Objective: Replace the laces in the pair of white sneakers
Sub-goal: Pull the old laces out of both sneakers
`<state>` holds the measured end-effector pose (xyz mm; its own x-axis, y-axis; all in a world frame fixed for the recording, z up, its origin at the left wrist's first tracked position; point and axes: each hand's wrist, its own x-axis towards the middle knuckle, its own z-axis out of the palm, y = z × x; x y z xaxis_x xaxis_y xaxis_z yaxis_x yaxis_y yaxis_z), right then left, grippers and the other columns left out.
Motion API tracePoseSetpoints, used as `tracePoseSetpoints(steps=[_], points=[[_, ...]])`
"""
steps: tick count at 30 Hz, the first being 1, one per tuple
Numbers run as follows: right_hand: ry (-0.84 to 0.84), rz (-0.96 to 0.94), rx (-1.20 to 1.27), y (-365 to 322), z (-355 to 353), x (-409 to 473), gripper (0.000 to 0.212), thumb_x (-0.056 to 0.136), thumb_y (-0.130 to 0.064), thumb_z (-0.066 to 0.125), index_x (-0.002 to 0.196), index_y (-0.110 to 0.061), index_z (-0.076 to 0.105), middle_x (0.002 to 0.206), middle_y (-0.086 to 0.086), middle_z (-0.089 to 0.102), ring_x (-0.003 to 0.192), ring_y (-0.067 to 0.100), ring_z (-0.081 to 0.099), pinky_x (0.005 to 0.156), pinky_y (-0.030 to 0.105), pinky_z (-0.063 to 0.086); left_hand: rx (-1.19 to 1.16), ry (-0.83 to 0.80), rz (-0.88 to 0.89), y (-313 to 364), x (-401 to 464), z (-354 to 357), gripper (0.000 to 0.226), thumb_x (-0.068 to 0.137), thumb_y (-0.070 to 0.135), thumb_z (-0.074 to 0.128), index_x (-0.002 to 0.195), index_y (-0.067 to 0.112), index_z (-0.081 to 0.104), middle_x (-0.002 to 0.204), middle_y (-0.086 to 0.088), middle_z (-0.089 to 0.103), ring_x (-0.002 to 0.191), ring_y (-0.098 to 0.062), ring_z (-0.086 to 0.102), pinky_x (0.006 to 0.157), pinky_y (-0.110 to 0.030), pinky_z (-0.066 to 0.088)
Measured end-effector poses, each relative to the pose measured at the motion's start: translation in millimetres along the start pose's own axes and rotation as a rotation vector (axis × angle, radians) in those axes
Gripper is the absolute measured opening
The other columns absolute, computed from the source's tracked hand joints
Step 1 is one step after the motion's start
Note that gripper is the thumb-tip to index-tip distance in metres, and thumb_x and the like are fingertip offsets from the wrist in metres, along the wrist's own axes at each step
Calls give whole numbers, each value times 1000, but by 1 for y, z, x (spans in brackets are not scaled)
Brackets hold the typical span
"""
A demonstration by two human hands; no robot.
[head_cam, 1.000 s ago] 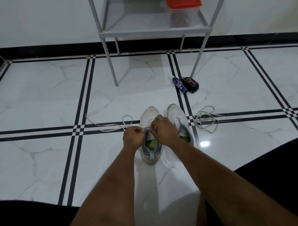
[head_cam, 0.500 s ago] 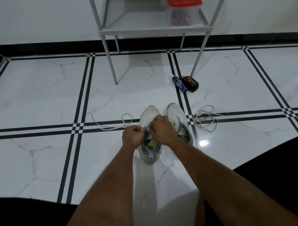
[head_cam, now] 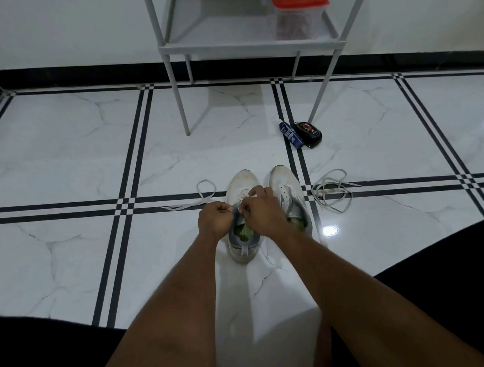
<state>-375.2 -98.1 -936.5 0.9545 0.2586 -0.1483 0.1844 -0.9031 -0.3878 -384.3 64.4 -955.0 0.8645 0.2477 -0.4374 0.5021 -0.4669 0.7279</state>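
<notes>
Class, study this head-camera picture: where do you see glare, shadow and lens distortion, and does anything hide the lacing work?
Head view: a bright glare spot shines on the glossy floor beside the right sneaker; soft arm shadows fall on the tiles nearest the camera; the wide lens bows the black tile lines and splays the rack legs; the left hand and right hand cover the left sneaker's eyelets.

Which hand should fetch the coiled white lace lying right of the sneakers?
Right hand, probably: the coiled white lace lies on its side, past the right white sneaker. The left hand would have to cross both shoes.
</notes>
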Motion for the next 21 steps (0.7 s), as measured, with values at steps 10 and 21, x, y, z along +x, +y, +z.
tracePoseSetpoints(steps=[10, 21], points=[[340, 292, 139, 14, -28, 5, 43, 97, -33, 64, 137, -17, 59, 142, 16, 46, 129, 34, 42, 99, 45, 47, -36, -22, -23, -8, 8, 2, 14, 78, 45, 67, 73, 35, 74, 85, 11, 77, 86, -22, 75, 90, -43, 61], [289, 536, 952, 3, -34, 26, 13, 91, -18, 65, 92, -27, 75, 110, 4, 76, 96, 19, 69, 86, 39, 58, -9, -8, -15, -6, 6, 0, 16, 81, 42, 68, 79, 29, 75, 85, 9, 77, 86, -22, 74, 87, -42, 62]])
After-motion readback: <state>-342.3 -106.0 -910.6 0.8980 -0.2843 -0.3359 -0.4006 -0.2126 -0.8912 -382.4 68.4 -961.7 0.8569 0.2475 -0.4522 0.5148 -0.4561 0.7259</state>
